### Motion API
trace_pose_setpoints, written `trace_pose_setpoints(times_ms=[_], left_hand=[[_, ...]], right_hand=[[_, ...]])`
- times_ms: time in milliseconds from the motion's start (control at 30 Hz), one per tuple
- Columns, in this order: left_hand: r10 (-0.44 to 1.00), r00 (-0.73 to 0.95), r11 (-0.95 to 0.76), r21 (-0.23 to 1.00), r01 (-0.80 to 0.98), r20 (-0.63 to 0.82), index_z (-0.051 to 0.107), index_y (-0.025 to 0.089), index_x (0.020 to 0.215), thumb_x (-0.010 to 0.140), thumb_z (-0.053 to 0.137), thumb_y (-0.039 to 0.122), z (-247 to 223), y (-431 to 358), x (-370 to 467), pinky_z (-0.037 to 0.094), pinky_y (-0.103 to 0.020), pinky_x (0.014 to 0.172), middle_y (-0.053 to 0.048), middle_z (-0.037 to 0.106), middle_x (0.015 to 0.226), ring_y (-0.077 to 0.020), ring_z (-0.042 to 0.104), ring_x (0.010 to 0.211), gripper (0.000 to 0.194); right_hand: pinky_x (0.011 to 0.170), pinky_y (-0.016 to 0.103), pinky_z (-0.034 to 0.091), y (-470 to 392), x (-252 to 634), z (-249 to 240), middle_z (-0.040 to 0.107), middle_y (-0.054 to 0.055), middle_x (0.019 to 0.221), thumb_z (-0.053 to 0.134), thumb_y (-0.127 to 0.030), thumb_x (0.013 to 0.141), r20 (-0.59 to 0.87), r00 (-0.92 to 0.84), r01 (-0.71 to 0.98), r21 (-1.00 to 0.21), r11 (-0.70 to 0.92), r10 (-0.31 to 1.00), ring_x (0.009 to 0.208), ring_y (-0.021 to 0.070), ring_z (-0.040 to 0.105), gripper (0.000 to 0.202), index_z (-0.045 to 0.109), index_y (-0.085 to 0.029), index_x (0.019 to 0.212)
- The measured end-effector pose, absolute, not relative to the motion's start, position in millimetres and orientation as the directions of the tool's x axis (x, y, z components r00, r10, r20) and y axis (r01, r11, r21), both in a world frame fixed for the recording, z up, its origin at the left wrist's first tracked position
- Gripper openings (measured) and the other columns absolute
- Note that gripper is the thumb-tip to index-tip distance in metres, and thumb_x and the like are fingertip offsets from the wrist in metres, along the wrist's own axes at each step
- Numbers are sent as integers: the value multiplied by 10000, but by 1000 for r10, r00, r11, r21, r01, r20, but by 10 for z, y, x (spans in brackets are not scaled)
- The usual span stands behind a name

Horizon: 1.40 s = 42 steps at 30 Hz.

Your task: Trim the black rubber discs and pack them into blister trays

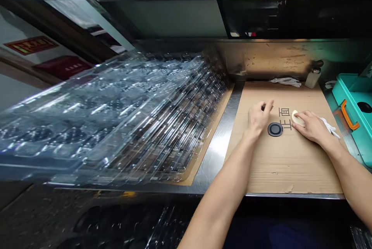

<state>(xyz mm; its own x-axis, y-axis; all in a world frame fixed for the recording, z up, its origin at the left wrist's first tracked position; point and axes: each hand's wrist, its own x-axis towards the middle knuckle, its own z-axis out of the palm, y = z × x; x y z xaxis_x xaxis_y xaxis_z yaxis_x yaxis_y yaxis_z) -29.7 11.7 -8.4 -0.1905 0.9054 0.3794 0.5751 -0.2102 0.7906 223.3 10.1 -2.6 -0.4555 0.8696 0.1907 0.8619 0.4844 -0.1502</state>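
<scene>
The left hand (259,117) was curled, its fingers closed around a small dark piece (263,107) that showed at the top of the grip; blur and the fingers hid its exact shape. This hand was raised over a cardboard sheet (270,163) laid on the metal counter (216,144).

The right hand (311,126) grasped a cream-coloured round pad (295,119) between thumb and fingers, low over the same sheet. Between the two hands, and nearer the body than the small dark piece, a black ring-patterned disc (274,129) lay flat on the cardboard, touched by neither hand. Dark Chinese characters (284,112) were marked on the sheet just beside the disc, between it and the pad.

A white glove (330,127) lay partly behind the right wrist. At the far edge of the sheet was another crumpled white glove (286,81), and near it stood a bottle with a metal top (313,77). To the right sat a teal toolbox (353,119) with an orange handle (349,115). On the left, a tall stack of clear plastic trays (122,113) leaned over the counter, with brown cardboard (190,175) beneath it.
</scene>
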Motion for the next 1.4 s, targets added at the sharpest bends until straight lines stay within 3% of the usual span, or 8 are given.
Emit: trace_pose_setpoints(times_ms=[167,400,500,600,733,867,1067,1400], left_hand=[[948,-210,-3,667,745,238,573,189,615,986,499,579,-198,786,-659,435,-330,874,-106,663,779,-245,626,896,543],[893,-326,51,648,760,312,554,161,1377,1017,472,514,-186,838,-522,274,-520,1209,-229,336,1598,-353,282,1511,511],[915,-142,-107,567,817,378,511,229,1453,1011,479,545,-107,325,-408,188,-582,1243,-155,163,1704,-365,115,1582,545],[917,288,-387,439,811,277,559,288,1444,921,635,589,-66,-258,-374,169,-619,1245,-116,293,1677,-391,193,1555,608],[898,422,-399,639,658,126,649,286,1361,915,671,513,-80,-649,-388,296,-568,1216,-110,575,1449,-342,442,1388,500],[978,191,59,993,102,-78,690,194,1266,947,609,535,55,-715,-364,516,-438,995,-141,665,1209,-289,600,1131,474],[869,351,496,630,-598,-350,664,64,1235,1065,346,444,439,-936,-309,516,-273,684,-193,679,1023,-205,644,833,524],[900,275,435,720,-540,-337,688,147,1251,1006,468,513,444,-1044,-350,488,-332,708,-154,693,1030,-220,632,830,492]], right_hand=[[951,408,468,98,2219,-45,655,107,1203,553,-501,997,196,-440,863,-178,473,876,1152,305,581,400,641,-263,1305],[949,399,459,74,2173,-31,646,100,1211,574,-482,997,172,-422,871,-196,451,890,1163,298,573,385,637,-263,1307],[953,390,455,56,2148,-25,644,98,1217,587,-480,992,169,-412,874,-206,441,895,1161,292,573,381,635,-269,1306],[940,386,458,37,2126,-19,644,97,1217,580,-472,997,172,-409,878,-194,438,896,1152,289,574,382,630,-267,1315],[933,389,458,27,2115,-21,645,96,1212,574,-462,999,165,-421,876,-182,447,892,1153,294,571,383,629,-263,1321],[914,391,460,46,2130,-49,646,98,1215,582,-474,988,180,-421,874,-182,451,889,1142,302,575,388,631,-261,1309],[909,391,454,104,2163,-104,652,106,1176,564,-483,984,219,-435,862,-178,474,874,1095,301,578,389,638,-260,1295],[931,414,450,156,2183,-140,647,113,1202,561,-510,973,223,-432,857,-202,475,874,1106,312,567,407,649,-263,1284]])
